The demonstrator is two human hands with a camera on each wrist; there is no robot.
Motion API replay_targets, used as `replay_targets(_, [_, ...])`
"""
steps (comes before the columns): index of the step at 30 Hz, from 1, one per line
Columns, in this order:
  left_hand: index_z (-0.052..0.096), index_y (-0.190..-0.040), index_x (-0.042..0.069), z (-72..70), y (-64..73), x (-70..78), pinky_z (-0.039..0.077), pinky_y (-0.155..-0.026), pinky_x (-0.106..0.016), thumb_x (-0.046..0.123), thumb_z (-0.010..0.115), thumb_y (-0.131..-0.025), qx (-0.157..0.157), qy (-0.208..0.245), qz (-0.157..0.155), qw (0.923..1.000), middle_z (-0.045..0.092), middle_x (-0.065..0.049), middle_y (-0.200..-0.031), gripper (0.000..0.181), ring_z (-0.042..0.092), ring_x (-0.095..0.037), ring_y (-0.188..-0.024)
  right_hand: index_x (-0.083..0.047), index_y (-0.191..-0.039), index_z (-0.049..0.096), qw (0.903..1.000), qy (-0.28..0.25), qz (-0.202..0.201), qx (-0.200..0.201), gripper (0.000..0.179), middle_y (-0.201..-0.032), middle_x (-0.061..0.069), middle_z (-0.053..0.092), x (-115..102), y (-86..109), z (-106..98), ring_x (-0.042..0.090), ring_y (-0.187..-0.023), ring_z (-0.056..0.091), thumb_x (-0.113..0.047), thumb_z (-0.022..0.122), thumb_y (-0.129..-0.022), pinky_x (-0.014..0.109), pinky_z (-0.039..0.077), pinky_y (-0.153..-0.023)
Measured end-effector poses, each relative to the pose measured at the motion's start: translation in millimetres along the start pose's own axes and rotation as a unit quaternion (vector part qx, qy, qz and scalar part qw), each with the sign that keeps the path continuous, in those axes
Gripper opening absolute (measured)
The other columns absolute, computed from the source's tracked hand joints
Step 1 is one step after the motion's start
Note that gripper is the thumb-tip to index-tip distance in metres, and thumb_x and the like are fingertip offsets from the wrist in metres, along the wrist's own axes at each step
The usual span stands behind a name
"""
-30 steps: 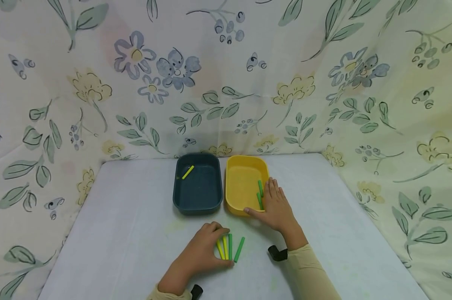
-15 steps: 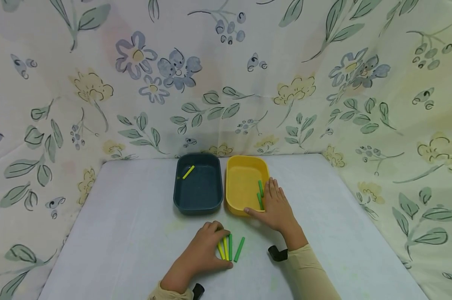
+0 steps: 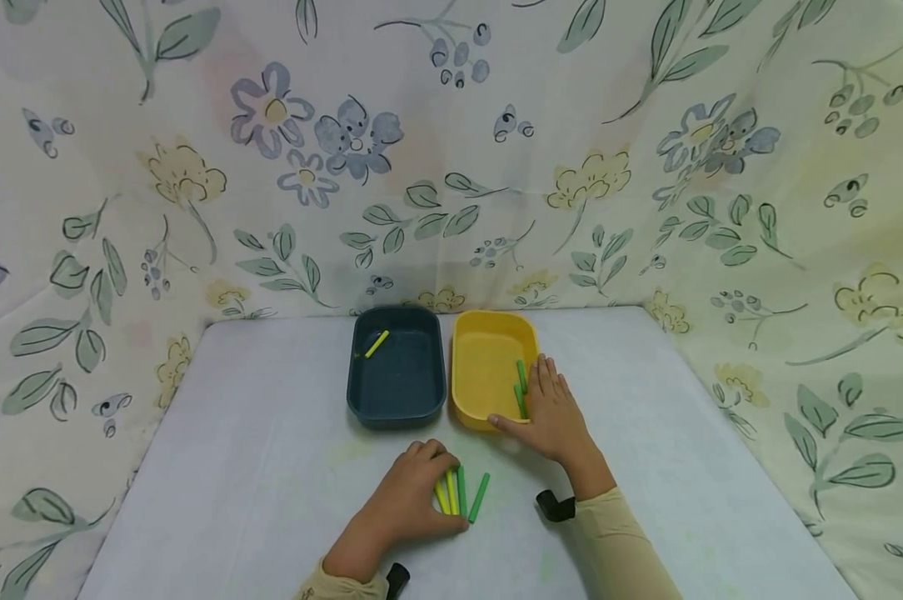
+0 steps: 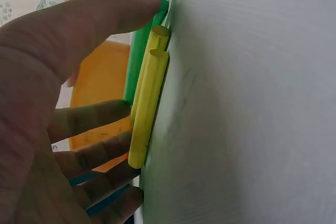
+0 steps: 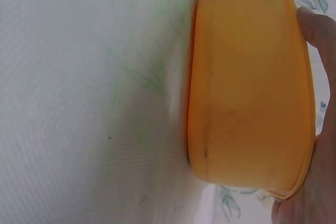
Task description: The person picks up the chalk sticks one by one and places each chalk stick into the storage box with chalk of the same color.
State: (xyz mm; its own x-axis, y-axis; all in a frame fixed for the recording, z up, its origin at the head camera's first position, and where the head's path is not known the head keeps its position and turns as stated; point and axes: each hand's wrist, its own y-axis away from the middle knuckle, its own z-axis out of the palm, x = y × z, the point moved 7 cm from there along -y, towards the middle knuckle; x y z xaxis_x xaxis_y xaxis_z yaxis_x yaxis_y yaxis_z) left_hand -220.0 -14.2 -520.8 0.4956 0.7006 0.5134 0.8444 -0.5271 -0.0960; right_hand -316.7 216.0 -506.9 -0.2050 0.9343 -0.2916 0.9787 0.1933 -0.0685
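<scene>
My left hand (image 3: 406, 502) reaches over a short row of chalk sticks on the white cloth. Its thumb and index finger pinch a green chalk stick (image 3: 462, 492) at its two ends. Beside that stick, on the palm side, lie two yellow chalk sticks (image 4: 148, 111), and a second green chalk stick (image 3: 479, 497) lies apart to the right. My right hand (image 3: 552, 421) rests with straight fingers on the right rim of the yellow tray (image 3: 481, 367), its thumb on the near rim (image 5: 302, 174). Two green chalk pieces (image 3: 521, 402) lie inside that tray.
A dark teal tray (image 3: 397, 392) stands just left of the yellow one, with one yellow chalk stick (image 3: 377, 343) in it. White cloth (image 3: 256, 467) with faint green smears covers the table. Floral fabric (image 3: 436, 150) hangs behind and at both sides.
The left fingers have closed slightly on the green stick's ends, and that stick now leans a little differently. The right hand and both trays have stayed put.
</scene>
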Motion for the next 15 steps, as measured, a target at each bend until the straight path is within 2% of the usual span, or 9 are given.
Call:
replay_targets(6, [0.070,-0.130,0.016,-7.6,-1.8,3.7,0.053,-0.094,-0.039,0.056,0.092,-0.076,0.026,0.020,0.012,0.9994,0.064,0.004,-0.121,0.071,0.054,-0.011,-0.105,0.006,-0.168,0.011,1.0000,0.002,-0.001,-0.001,0.134,-0.178,0.021,0.001,1,-1.1,2,0.036,-0.167,0.000,-0.091,0.053,-0.085,0.056,0.008,-0.135])
replay_targets(11, [0.069,-0.133,0.016,-17.9,-2.9,8.5,0.054,-0.099,-0.043,0.052,0.092,-0.078,0.047,0.033,0.016,0.9982,0.066,0.000,-0.124,0.071,0.058,-0.013,-0.111,0.006,-0.168,0.011,1.0000,-0.001,0.000,0.000,0.135,-0.178,0.021,0.002,1,-1.1,2,0.037,-0.167,0.001,-0.092,0.053,-0.085,0.056,0.009,-0.135])
replay_targets(15, [0.068,-0.135,0.015,-26.2,-3.7,12.2,0.054,-0.098,-0.044,0.052,0.093,-0.078,0.056,0.035,0.018,0.9976,0.066,-0.002,-0.126,0.072,0.058,-0.014,-0.111,0.006,-0.168,0.011,1.0000,0.001,0.001,-0.002,0.135,-0.178,0.021,0.002,1,-0.8,2,0.037,-0.167,0.002,-0.092,0.052,-0.085,0.056,0.010,-0.135])
